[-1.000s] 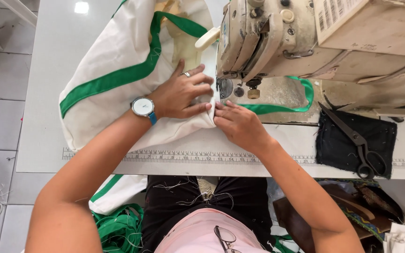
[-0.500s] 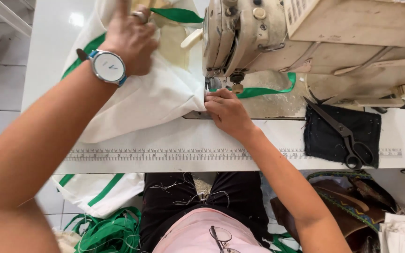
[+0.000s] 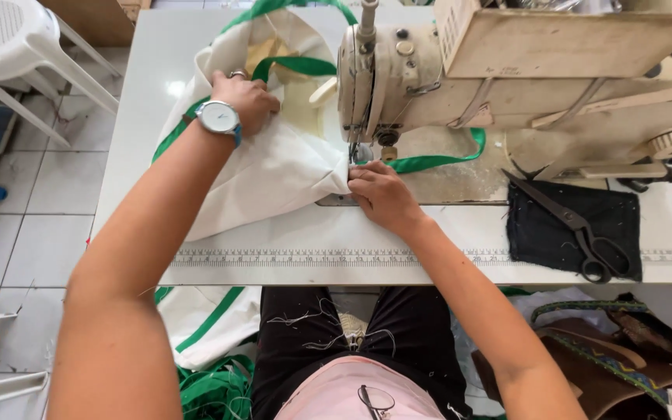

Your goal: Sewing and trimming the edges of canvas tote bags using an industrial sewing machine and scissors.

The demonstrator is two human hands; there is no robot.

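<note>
**Both hands on white fabric at the sewing machine**

A white fabric piece (image 3: 274,167) with green trim (image 3: 429,162) lies spread over the white surface (image 3: 141,93), bunched up to the left of a cream sewing machine (image 3: 507,70). The left hand (image 3: 246,99), with a wristwatch (image 3: 218,118) on its wrist and a ring on one finger, sits at the far upper part of the fabric; its fingers are curled closed, gripping a fold of the cloth near a green band. The right hand (image 3: 381,194) lies at the fabric's near right corner, just beside the needle area; its fingers are bent and pressed together on the cloth edge, pinning it flat against the machine bed. The fabric runs between the two hands, and the green trim continues rightward under the machine head. To the right, well apart from the hands, black scissors (image 3: 577,229) rest on a dark cloth patch (image 3: 538,233). A ruler strip (image 3: 274,255) runs along the surface's near edge.
</note>
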